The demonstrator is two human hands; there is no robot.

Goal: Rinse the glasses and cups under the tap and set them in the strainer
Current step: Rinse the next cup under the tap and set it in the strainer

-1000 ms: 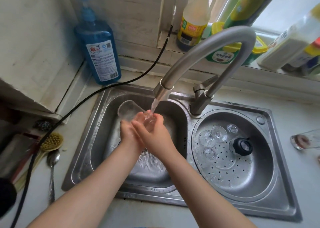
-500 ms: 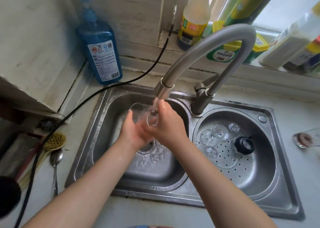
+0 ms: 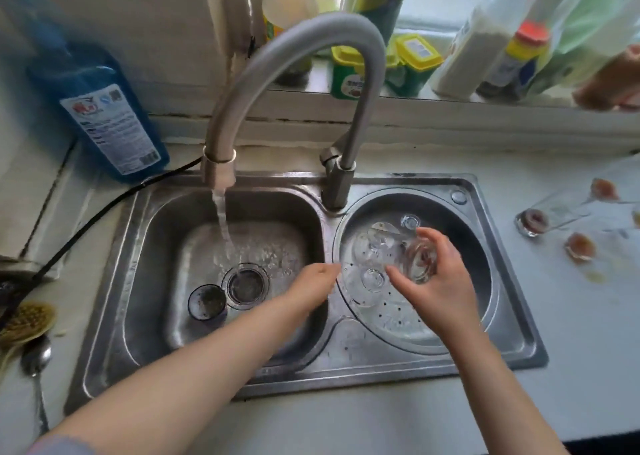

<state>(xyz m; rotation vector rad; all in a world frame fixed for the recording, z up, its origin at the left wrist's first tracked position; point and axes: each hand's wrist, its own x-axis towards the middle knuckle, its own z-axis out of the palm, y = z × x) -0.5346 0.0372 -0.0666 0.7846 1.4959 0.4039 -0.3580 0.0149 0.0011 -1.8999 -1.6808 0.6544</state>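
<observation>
My right hand [image 3: 437, 283] grips a clear glass [image 3: 417, 259] over the round perforated strainer [image 3: 398, 319] in the right sink basin. Several clear glasses [image 3: 372, 246] lie upturned in the strainer just left of the held one. My left hand [image 3: 313, 281] hangs empty with loosely curled fingers over the divider between the basins. The tap [image 3: 221, 167] runs a stream of water into the left basin [image 3: 156, 246]. Dirty glasses [image 3: 540, 215] with reddish residue lie on the counter at the right.
A dark cup [image 3: 207, 304] sits beside the drain [image 3: 245, 283] in the left basin. A blue soap bottle [image 3: 104, 115] and a black cable [image 3: 104, 208] are at the back left. Bottles [image 3: 485, 35] line the windowsill. A brush [image 3: 24, 323] and spoon [image 3: 34, 357] lie at the left.
Both hands left the water stream. My right hand carried the glass right, over the strainer, and my left hand let go of it.
</observation>
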